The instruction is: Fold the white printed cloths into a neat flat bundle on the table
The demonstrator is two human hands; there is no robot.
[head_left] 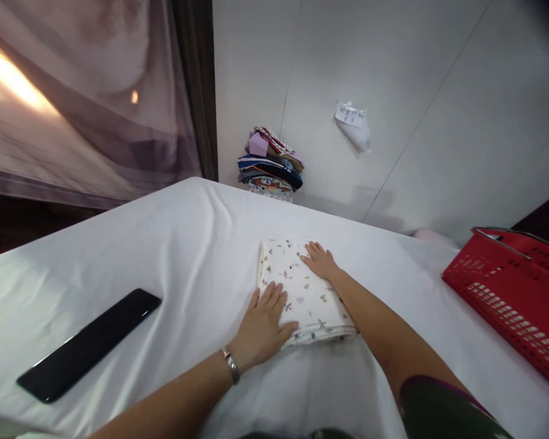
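A folded white cloth [302, 292] with small flower prints lies on the white-covered table [174, 244] in front of me. My left hand [261, 326] rests flat on its near left edge, fingers stretched out. My right hand [320, 260] lies flat on the cloth's far right part, fingers spread. Neither hand grips anything. A bracelet sits on my left wrist.
A long black flat object [89, 344] lies on the table at the left. A red plastic basket [512, 299] stands at the right edge. A stack of folded colourful cloths [269, 167] sits by the wall behind the table. A paper note [351, 116] hangs on the wall.
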